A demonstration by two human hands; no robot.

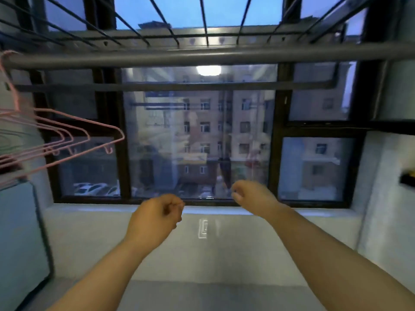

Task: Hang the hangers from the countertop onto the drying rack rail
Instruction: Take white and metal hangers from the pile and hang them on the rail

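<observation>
A dark-framed window [278, 122] fills the far wall; through its glass a beige building [215, 122] and parked cars [94, 189] show, blurred; a lamp [208, 70] is reflected in the glass; a pale sill [89, 209] lies below.

Dark-framed window [197, 140], pale wall [202, 243]

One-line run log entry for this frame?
left hand: empty, curled | right hand: empty, curled | pink hangers: on rail, far left
</observation>
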